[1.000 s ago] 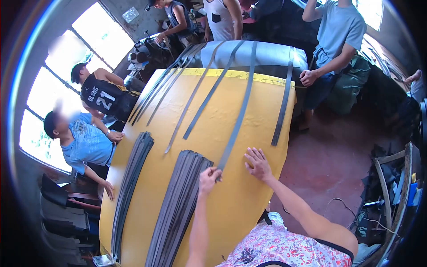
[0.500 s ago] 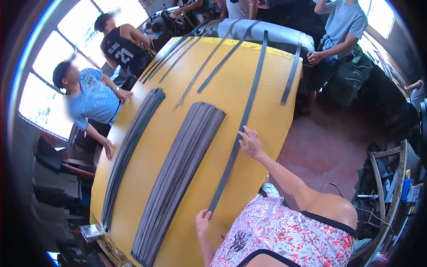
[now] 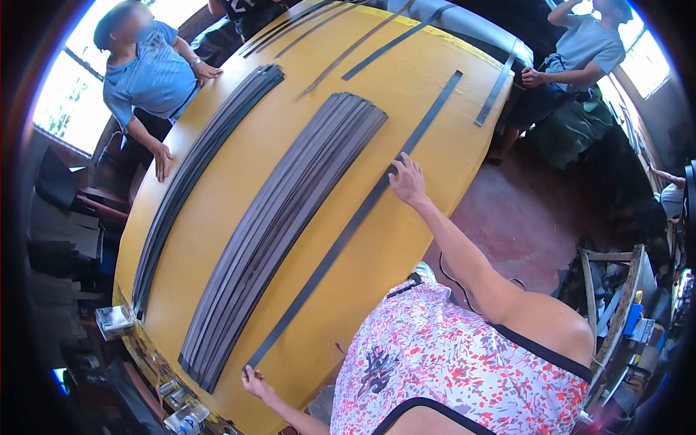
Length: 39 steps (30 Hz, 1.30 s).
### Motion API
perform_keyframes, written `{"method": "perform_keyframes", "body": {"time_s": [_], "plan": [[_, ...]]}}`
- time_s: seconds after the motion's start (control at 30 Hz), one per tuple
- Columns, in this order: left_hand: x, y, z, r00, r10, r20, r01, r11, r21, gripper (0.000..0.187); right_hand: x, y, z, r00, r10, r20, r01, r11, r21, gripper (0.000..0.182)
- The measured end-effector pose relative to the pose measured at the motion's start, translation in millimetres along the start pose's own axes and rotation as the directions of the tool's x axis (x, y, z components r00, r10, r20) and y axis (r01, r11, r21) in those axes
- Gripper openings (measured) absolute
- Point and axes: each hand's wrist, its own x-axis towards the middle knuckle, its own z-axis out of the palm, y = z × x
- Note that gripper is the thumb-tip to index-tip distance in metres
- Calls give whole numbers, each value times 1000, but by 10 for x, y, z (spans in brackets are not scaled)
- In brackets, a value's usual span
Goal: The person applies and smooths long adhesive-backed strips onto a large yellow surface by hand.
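Observation:
A long, flat dark grey strip (image 3: 341, 235) lies slantwise across the yellow tabletop (image 3: 362, 283). My left hand (image 3: 257, 382) pinches the strip's near end between thumb and fingers, close to the table's near edge. Further up, my right hand (image 3: 408, 181) rests its fingertips on the strip's right edge, fingers stretched and apart. To the left of this strip lies a wide pile of similar grey strips (image 3: 286, 232). A narrower, darker pile of strips (image 3: 196, 181) lies beyond it.
Several single strips (image 3: 391, 45) lie at the table's far end, one (image 3: 497, 90) near its right corner. A person in a blue shirt (image 3: 148, 69) has both hands on the left edge. Another person (image 3: 580, 54) sits at far right. A wooden frame (image 3: 616, 290) stands at right.
The single strip has slid toward the near edge, its near end in my left hand. My right hand stays on it, higher up in view. The camera view has also shifted.

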Motion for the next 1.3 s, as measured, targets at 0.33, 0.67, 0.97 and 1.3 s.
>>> {"method": "perform_keyframes", "body": {"time_s": [0.33,0.67,0.97,1.3], "plan": [[47,114,-57,997,-73,-33,49,877,-477,39,342,164,-173,996,72,-59,-75,996,-53,28],[-778,1578,529,966,258,-36,-225,756,-614,17,-684,-964,-349,154,-78,985,-683,712,163,50],[-1550,2186,600,927,372,-58,-352,802,-483,15,-1193,-1566,70,-161,-335,928,-956,286,-63,66],[-1639,2033,359,611,788,78,-227,269,-936,16,-963,-1700,213,-119,-444,888,-981,-88,-175,48]]}}
